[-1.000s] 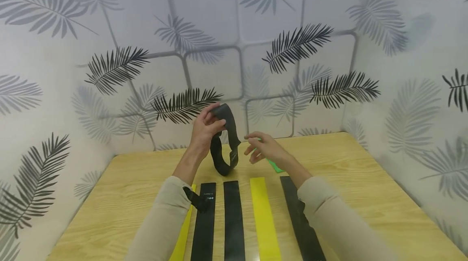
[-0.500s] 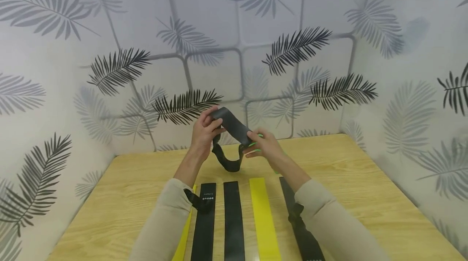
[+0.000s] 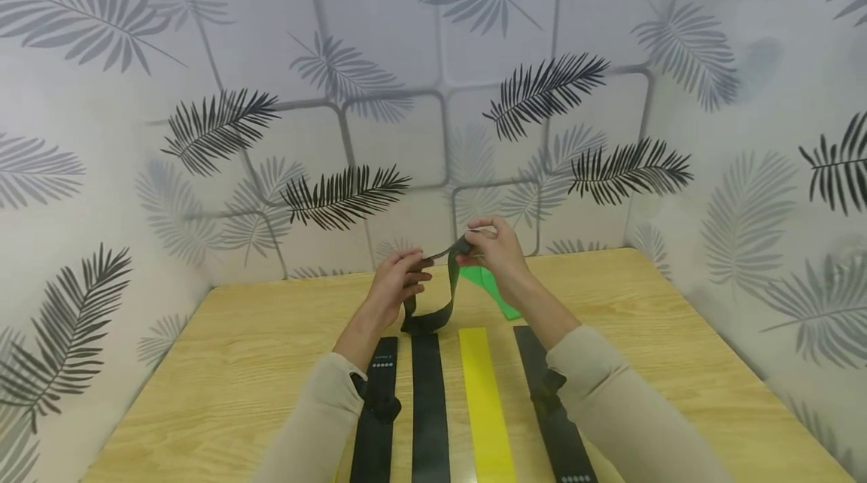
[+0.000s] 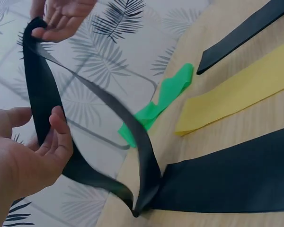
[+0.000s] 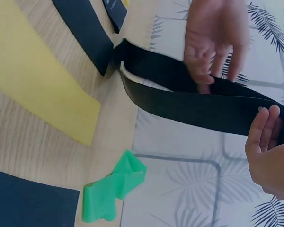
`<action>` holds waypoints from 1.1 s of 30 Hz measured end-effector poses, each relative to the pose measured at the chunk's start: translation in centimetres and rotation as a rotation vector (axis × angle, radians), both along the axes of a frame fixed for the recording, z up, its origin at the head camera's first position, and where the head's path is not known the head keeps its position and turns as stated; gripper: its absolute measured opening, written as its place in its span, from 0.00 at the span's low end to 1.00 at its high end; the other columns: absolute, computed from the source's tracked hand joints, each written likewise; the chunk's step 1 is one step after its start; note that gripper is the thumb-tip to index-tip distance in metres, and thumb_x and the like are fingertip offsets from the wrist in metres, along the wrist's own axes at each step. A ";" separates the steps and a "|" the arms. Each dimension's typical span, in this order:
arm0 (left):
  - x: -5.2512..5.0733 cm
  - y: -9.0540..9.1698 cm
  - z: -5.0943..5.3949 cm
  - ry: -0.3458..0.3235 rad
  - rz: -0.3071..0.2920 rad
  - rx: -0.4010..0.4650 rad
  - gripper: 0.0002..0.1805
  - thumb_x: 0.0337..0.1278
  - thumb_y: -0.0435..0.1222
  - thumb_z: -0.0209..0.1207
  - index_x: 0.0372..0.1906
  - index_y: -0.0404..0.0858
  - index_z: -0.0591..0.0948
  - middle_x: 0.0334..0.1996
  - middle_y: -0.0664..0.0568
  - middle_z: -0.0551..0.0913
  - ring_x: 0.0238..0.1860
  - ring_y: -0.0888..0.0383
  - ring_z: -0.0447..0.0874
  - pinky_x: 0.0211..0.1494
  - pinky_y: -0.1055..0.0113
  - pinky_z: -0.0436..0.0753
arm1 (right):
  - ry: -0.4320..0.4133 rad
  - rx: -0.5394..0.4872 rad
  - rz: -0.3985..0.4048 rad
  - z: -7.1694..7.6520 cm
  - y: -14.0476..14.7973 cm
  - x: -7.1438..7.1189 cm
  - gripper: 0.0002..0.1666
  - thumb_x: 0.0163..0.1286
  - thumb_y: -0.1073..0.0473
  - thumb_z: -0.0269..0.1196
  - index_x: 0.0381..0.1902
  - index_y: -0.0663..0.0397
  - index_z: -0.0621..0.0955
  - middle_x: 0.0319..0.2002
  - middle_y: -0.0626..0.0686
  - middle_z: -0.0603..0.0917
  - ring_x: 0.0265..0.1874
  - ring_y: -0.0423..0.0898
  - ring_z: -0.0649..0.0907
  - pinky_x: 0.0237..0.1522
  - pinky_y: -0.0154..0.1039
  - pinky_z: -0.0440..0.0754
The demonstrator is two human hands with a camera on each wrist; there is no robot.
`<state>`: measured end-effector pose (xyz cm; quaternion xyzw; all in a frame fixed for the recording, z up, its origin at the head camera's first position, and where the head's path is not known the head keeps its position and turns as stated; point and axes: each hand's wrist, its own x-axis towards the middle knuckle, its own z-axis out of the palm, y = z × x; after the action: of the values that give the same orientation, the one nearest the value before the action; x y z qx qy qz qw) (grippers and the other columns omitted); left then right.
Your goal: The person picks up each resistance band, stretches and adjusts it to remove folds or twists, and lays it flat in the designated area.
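A black resistance band [image 3: 442,310] hangs as a loop between the two hands, its lower fold dipping to the table. My right hand [image 3: 499,253] pinches its upper end, thumb and fingers closed on the black strip, as the right wrist view also shows. My left hand [image 3: 396,284] is at the other side of the loop, fingers loosely bent and touching the band; in the left wrist view the band passes between thumb and fingers [image 4: 61,135]. Below the loop, another black band [image 3: 428,400] lies flat, close to the hanging fold.
On the wooden table [image 3: 257,347] lie a yellow band [image 3: 486,400], a black band [image 3: 375,423] with white dots on the left, and another black band [image 3: 555,408] on the right. A crumpled green band [image 3: 497,295] lies behind the right hand. A leaf-patterned wall [image 3: 406,137] rises behind.
The right hand first reached the band, then took its end and lifted it. The left hand has come down from the loop's top and loosened, and the loop's lower fold has shifted toward the flat bands.
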<state>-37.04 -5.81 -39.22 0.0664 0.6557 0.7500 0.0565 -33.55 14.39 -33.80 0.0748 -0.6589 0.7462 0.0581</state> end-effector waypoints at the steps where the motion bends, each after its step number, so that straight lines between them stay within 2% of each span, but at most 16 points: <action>1: 0.2 0.2 -0.2 -0.025 -0.020 -0.005 0.23 0.81 0.42 0.53 0.69 0.34 0.73 0.57 0.39 0.82 0.43 0.56 0.86 0.44 0.68 0.84 | 0.004 0.004 -0.005 0.2 0.0 0.1 0.15 0.81 0.66 0.55 0.61 0.63 0.70 0.36 0.54 0.84 0.27 0.44 0.87 0.43 0.39 0.89; 4: 0.8 0.5 -0.6 -0.078 -0.079 -0.006 0.22 0.81 0.43 0.53 0.68 0.33 0.73 0.52 0.42 0.83 0.37 0.58 0.85 0.40 0.69 0.84 | 0.027 0.017 -0.010 0.7 -0.1 0.1 0.16 0.82 0.66 0.54 0.62 0.64 0.70 0.39 0.55 0.84 0.29 0.44 0.87 0.48 0.41 0.88; 7: 1.3 0.8 -0.7 -0.087 -0.120 -0.007 0.24 0.81 0.43 0.52 0.70 0.34 0.73 0.48 0.45 0.83 0.33 0.58 0.84 0.37 0.69 0.84 | 0.057 0.031 -0.016 1.3 -0.1 0.2 0.16 0.82 0.65 0.53 0.63 0.64 0.71 0.47 0.59 0.84 0.37 0.45 0.87 0.57 0.45 0.85; 9: 1.6 1.0 -0.5 -0.053 -0.126 -0.033 0.24 0.81 0.44 0.53 0.70 0.34 0.73 0.43 0.46 0.84 0.31 0.58 0.83 0.34 0.70 0.83 | 0.074 0.032 -0.019 1.7 -0.1 0.2 0.16 0.82 0.65 0.53 0.63 0.65 0.71 0.52 0.63 0.83 0.42 0.46 0.85 0.61 0.46 0.82; 12: 2.2 1.4 0.1 0.008 -0.102 -0.088 0.24 0.81 0.46 0.53 0.68 0.35 0.76 0.32 0.49 0.82 0.24 0.59 0.80 0.28 0.70 0.80 | 0.100 0.027 -0.025 2.2 -0.1 0.3 0.16 0.82 0.65 0.53 0.63 0.65 0.71 0.56 0.66 0.81 0.47 0.49 0.84 0.65 0.46 0.80; 15: 2.8 1.9 1.0 0.019 -0.121 -0.110 0.26 0.82 0.50 0.49 0.68 0.34 0.74 0.23 0.52 0.79 0.19 0.59 0.80 0.23 0.70 0.79 | 0.121 0.015 -0.031 2.6 -0.1 0.5 0.15 0.82 0.66 0.53 0.63 0.65 0.71 0.56 0.66 0.81 0.50 0.51 0.84 0.65 0.46 0.80; 16: 3.0 2.2 1.2 0.004 -0.150 -0.099 0.28 0.83 0.51 0.46 0.70 0.35 0.71 0.23 0.52 0.82 0.19 0.58 0.81 0.23 0.69 0.80 | 0.128 0.015 -0.034 2.6 -0.1 0.5 0.15 0.82 0.66 0.53 0.62 0.64 0.71 0.56 0.66 0.81 0.50 0.51 0.84 0.65 0.46 0.80; 18: 3.3 2.6 1.7 -0.034 -0.231 -0.054 0.32 0.84 0.56 0.41 0.77 0.39 0.63 0.30 0.46 0.88 0.23 0.55 0.87 0.26 0.67 0.84 | 0.138 0.010 -0.037 2.8 -0.1 0.7 0.13 0.83 0.66 0.53 0.61 0.63 0.72 0.55 0.66 0.81 0.51 0.51 0.84 0.64 0.45 0.80; 19: 3.4 2.9 1.9 -0.057 -0.267 -0.020 0.34 0.84 0.57 0.39 0.79 0.41 0.59 0.37 0.42 0.90 0.28 0.53 0.90 0.30 0.65 0.87 | 0.142 0.003 -0.038 2.9 -0.1 0.9 0.13 0.82 0.66 0.53 0.60 0.62 0.72 0.55 0.66 0.81 0.51 0.51 0.84 0.64 0.45 0.81; 21: 3.5 3.4 2.3 -0.083 -0.306 0.075 0.35 0.84 0.58 0.36 0.82 0.45 0.52 0.53 0.35 0.87 0.41 0.48 0.93 0.42 0.62 0.90 | 0.153 -0.008 -0.036 3.0 -0.2 1.3 0.13 0.82 0.67 0.53 0.60 0.62 0.72 0.56 0.69 0.80 0.51 0.52 0.84 0.64 0.46 0.81; 23: 3.4 3.9 2.5 -0.090 -0.291 0.167 0.33 0.85 0.56 0.37 0.82 0.45 0.54 0.62 0.32 0.81 0.52 0.43 0.90 0.53 0.57 0.89 | 0.156 -0.010 -0.037 3.1 -0.2 1.8 0.14 0.82 0.67 0.53 0.61 0.64 0.72 0.57 0.70 0.80 0.52 0.53 0.84 0.63 0.46 0.81; 26: 3.1 4.2 2.5 -0.074 -0.197 0.247 0.25 0.86 0.50 0.39 0.72 0.39 0.66 0.59 0.32 0.82 0.59 0.37 0.85 0.60 0.51 0.85 | 0.150 -0.015 -0.044 3.2 -0.2 3.0 0.14 0.82 0.67 0.53 0.62 0.64 0.72 0.56 0.68 0.80 0.53 0.53 0.84 0.62 0.45 0.82; 28: 2.9 4.1 2.2 -0.067 -0.127 0.236 0.19 0.87 0.46 0.41 0.62 0.36 0.72 0.51 0.38 0.84 0.59 0.37 0.85 0.60 0.51 0.85 | 0.139 -0.025 -0.049 3.1 -0.2 3.8 0.14 0.82 0.67 0.53 0.61 0.65 0.72 0.56 0.65 0.81 0.52 0.52 0.84 0.60 0.44 0.83; 30: 2.7 4.0 1.8 -0.066 -0.075 0.211 0.15 0.86 0.42 0.42 0.55 0.35 0.73 0.44 0.44 0.82 0.57 0.38 0.86 0.61 0.51 0.85 | 0.131 -0.039 -0.053 3.1 -0.1 4.7 0.14 0.82 0.67 0.53 0.61 0.65 0.72 0.55 0.64 0.81 0.52 0.51 0.83 0.59 0.42 0.84; 32: 2.3 3.8 1.4 -0.070 -0.033 0.183 0.13 0.85 0.39 0.43 0.52 0.32 0.73 0.43 0.45 0.81 0.53 0.41 0.89 0.60 0.52 0.85 | 0.123 -0.059 -0.056 3.1 0.1 5.6 0.14 0.81 0.68 0.53 0.61 0.66 0.72 0.56 0.63 0.80 0.52 0.51 0.83 0.58 0.41 0.84; 33: 2.1 3.6 1.1 -0.069 -0.012 0.167 0.13 0.84 0.37 0.44 0.54 0.31 0.73 0.44 0.44 0.81 0.51 0.43 0.90 0.60 0.53 0.85 | 0.118 -0.071 -0.057 3.2 0.2 6.0 0.14 0.81 0.68 0.53 0.60 0.66 0.72 0.56 0.63 0.80 0.53 0.51 0.83 0.58 0.40 0.84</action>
<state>-34.90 -2.20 -38.16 0.0488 0.5883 0.8034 0.0778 -27.59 14.60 -30.63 0.0977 -0.6295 0.7614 0.1206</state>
